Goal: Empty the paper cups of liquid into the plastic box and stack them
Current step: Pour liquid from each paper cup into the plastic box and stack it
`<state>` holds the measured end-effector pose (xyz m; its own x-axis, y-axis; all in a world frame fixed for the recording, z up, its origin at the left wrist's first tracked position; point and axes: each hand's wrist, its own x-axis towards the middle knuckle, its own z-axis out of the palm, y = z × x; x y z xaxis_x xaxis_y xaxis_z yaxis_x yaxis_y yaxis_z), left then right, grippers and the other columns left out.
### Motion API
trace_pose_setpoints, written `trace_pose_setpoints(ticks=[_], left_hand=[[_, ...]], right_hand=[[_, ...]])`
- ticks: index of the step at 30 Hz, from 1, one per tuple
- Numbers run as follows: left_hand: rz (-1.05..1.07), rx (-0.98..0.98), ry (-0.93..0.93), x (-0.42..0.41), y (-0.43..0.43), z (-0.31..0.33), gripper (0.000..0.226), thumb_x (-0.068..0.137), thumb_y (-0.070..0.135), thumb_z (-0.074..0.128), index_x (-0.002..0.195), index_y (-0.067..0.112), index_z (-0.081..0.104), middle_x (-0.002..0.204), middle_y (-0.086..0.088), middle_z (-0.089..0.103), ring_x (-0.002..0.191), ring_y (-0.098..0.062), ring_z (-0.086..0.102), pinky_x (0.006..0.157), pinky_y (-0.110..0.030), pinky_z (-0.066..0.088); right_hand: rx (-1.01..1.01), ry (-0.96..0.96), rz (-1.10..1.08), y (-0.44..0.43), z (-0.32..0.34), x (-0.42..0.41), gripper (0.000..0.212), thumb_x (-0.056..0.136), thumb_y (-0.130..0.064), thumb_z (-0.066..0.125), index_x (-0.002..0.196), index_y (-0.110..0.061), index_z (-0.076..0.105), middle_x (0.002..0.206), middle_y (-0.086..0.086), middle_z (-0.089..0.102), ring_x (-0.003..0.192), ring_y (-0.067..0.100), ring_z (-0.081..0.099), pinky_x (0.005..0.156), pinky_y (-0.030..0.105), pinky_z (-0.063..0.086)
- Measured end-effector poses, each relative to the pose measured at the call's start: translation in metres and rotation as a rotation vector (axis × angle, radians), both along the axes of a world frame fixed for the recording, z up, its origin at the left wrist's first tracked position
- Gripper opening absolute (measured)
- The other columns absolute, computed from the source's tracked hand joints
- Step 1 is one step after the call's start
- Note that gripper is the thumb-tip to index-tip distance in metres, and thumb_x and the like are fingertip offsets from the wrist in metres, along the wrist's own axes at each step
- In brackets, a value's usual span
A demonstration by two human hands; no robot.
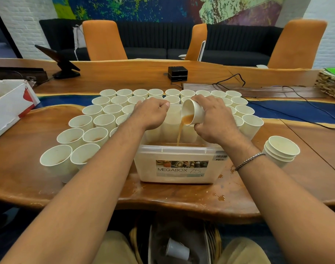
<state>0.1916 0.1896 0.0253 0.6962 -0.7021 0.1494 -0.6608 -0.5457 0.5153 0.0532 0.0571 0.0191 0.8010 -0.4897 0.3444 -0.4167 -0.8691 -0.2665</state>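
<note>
We hold the paper cup (193, 112) in the right hand (212, 119), fingers wrapped round its wall, above the plastic box (174, 149). The cup's long axis lies nearly level, base toward 3 o'clock, mouth toward 9 o'clock and dipped down. A brown stream (180, 132) falls from its lip into the box. The left hand (151, 113) hovers over the box's far side, at 9 o'clock from the cup, fingers curled; whether it holds anything we cannot tell. The stack of cups (281, 149) stands upright on the table (29, 180) at 4 o'clock from the right hand, by far the nearer hand. We judge the cup must turn mouth-up before it nests there.
</note>
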Motion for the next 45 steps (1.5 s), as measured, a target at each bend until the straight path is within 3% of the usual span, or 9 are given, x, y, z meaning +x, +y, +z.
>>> trace_pose_setpoints(ticks=[11,15,27,31,39,42,45], left_hand=[[0.004,-0.007,0.000,-0.0027,0.0010,0.0017,0.032,0.110,0.031,0.031,0.100,0.025,0.062,0.129,-0.008,0.066,0.121,-0.026,0.053,0.111,-0.046,0.035],[-0.001,0.000,-0.012,-0.0031,0.0006,0.0020,0.025,0.110,0.030,0.031,0.097,0.028,0.053,0.128,-0.009,0.065,0.119,-0.025,0.054,0.110,-0.046,0.035],[-0.006,0.006,-0.009,0.0016,-0.0003,-0.0011,0.033,0.109,0.031,0.030,0.098,0.024,0.061,0.126,-0.008,0.066,0.119,-0.028,0.054,0.108,-0.045,0.036],[-0.008,0.009,-0.013,0.0004,-0.0004,-0.0008,0.025,0.109,0.030,0.030,0.096,0.029,0.052,0.127,-0.010,0.066,0.120,-0.029,0.054,0.108,-0.044,0.034],[-0.003,0.007,-0.002,0.0024,-0.0013,-0.0021,0.026,0.109,0.032,0.031,0.094,0.028,0.052,0.120,-0.009,0.068,0.118,-0.029,0.055,0.106,-0.043,0.036],[-0.002,-0.006,0.013,0.0025,-0.0013,-0.0013,0.026,0.109,0.033,0.031,0.094,0.028,0.052,0.109,-0.005,0.066,0.117,-0.030,0.055,0.105,-0.043,0.036],[-0.001,-0.018,0.019,0.0030,-0.0022,-0.0020,0.030,0.109,0.034,0.032,0.097,0.027,0.059,0.111,-0.005,0.065,0.121,-0.029,0.054,0.109,-0.045,0.035]], right_hand=[[-0.049,-0.031,0.024,0.0029,0.0013,-0.0024,0.070,0.080,-0.017,0.072,0.142,-0.033,0.042,0.138,-0.001,0.048,0.130,0.026,0.036,0.105,0.046,0.033],[-0.061,-0.049,0.030,0.0034,0.0008,-0.0024,0.070,0.079,-0.016,0.071,0.141,-0.033,0.043,0.138,-0.001,0.049,0.130,0.026,0.036,0.104,0.045,0.033],[-0.197,-0.097,0.037,0.0024,-0.0006,-0.0007,0.070,0.078,-0.013,0.071,0.140,-0.031,0.045,0.140,0.000,0.048,0.132,0.026,0.035,0.107,0.045,0.031],[-0.259,-0.122,0.040,0.0038,0.0002,-0.0017,0.071,0.078,-0.015,0.073,0.142,-0.030,0.046,0.141,0.002,0.047,0.134,0.027,0.034,0.107,0.046,0.031],[-0.301,-0.142,0.050,0.0056,0.0018,-0.0034,0.071,0.077,-0.017,0.074,0.142,-0.028,0.046,0.141,0.007,0.047,0.134,0.030,0.035,0.108,0.048,0.031],[-0.268,-0.015,0.034,0.0060,0.0016,-0.0038,0.069,0.080,-0.023,0.069,0.142,-0.031,0.041,0.136,0.002,0.051,0.127,0.027,0.041,0.107,0.045,0.031],[-0.050,0.098,0.030,0.0067,0.0011,-0.0051,0.066,0.079,-0.031,0.071,0.138,-0.029,0.042,0.124,0.000,0.060,0.114,0.026,0.053,0.098,0.044,0.040]])
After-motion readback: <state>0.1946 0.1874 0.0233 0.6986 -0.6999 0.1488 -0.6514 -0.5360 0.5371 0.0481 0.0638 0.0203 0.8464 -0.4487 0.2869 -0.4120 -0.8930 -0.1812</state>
